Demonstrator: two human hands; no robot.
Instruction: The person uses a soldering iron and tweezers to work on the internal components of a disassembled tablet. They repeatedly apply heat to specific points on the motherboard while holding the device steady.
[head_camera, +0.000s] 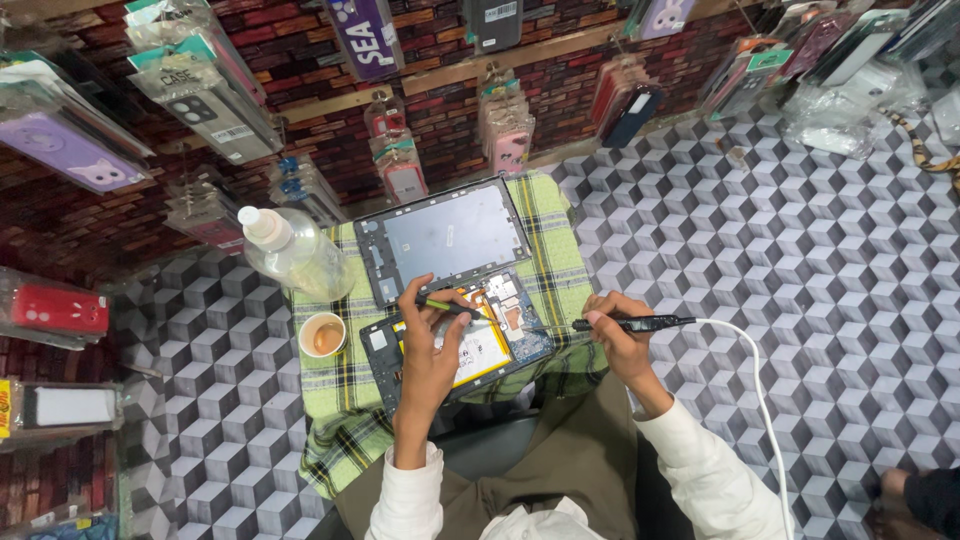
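The person sat on the floor (800, 300) with a green checked cloth (340, 400) spread over the lap. On the cloth lay an opened tablet (465, 345) with its insides showing. Its grey back cover (445, 238) lay just behind it.

The left hand (428, 350) rested on the tablet, and its fingers (410, 295) were closed around a thin green and black tool (450, 307). The right hand (615, 335) was at the tablet's right edge. Its fingers (597, 318) gripped a black soldering iron (625, 323), with a white cord (755, 390) trailing away.

A clear plastic bottle (290, 250) and a small cup (322, 334) stood near the left hand. Phone cases (70, 150) hung on the brick wall (300, 60).
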